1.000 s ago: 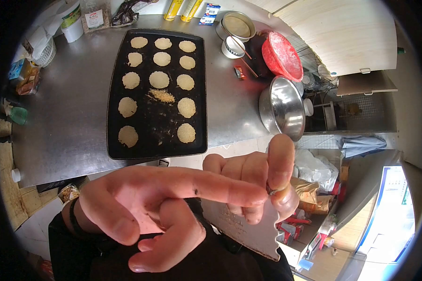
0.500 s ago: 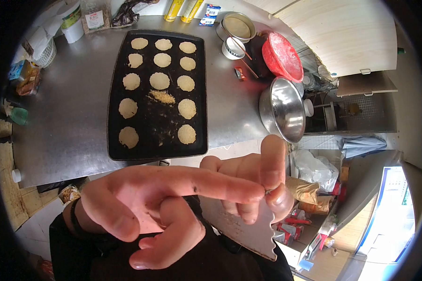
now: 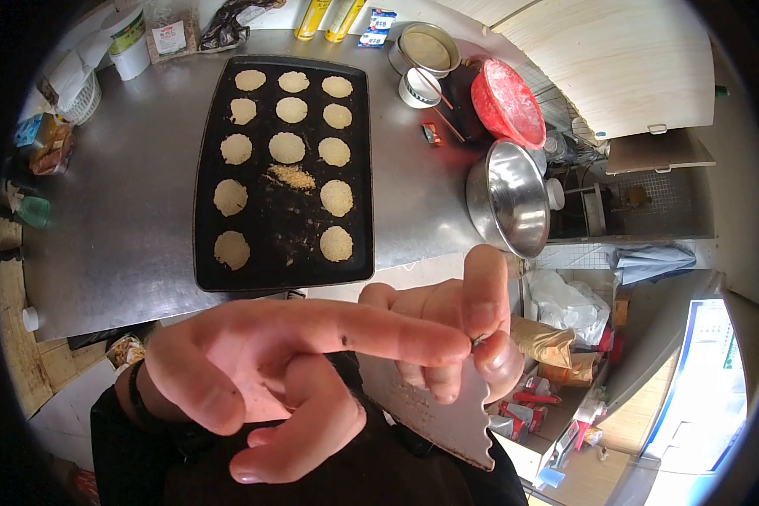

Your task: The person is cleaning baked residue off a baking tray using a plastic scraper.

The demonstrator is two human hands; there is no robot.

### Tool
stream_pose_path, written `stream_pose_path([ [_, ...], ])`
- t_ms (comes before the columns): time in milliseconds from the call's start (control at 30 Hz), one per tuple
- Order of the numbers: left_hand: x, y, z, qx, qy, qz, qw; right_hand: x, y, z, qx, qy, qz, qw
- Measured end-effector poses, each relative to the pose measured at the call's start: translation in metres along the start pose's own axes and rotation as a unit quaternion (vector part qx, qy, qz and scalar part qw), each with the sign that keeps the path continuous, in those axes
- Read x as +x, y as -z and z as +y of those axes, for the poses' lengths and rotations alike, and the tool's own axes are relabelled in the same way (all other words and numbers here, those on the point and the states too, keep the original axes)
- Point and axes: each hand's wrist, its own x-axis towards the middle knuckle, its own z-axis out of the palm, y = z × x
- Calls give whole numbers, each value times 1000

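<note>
My left hand (image 3: 261, 354), with a dark band at its wrist, stretches its index finger to the right; the other fingers curl loosely and hold nothing. That fingertip touches my right hand (image 3: 460, 325) near a tiny dark speck. Fingers of my right hand are closed on a pale scraper (image 3: 426, 422) with a wavy edge, hanging below them. Beyond both hands lies a black baking tray (image 3: 282, 274) with several flat, pale dough rounds (image 3: 287, 148) in three columns. A small heap of crumbs (image 3: 293, 176) sits in its middle column.
The tray is on a metal table (image 3: 126, 211). At the right stand a steel bowl (image 3: 514, 202), a red bowl (image 3: 510, 101), a small white bowl (image 3: 419, 88) with chopsticks and a round tin (image 3: 426, 51). A plastic basket (image 3: 83, 99) is at the back left.
Both hands have shifted slightly left, with the scraper still in my right hand. My left fingertip remains against my right hand. The dough rounds stay in their places on the tray.
</note>
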Motion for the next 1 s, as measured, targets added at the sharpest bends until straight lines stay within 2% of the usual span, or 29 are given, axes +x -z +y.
stream_pose_path([
  [633,-3,1,0,-14,-7,4,1000,1,0,0,3,-6,3,1000],
  [900,-3,1,9,30,12,17,999,5,4,1,-11,-11,-7,1000],
  [1000,-2,3,7,38,-8,18,999,5,4,3,-18,-16,-5,1000],
])
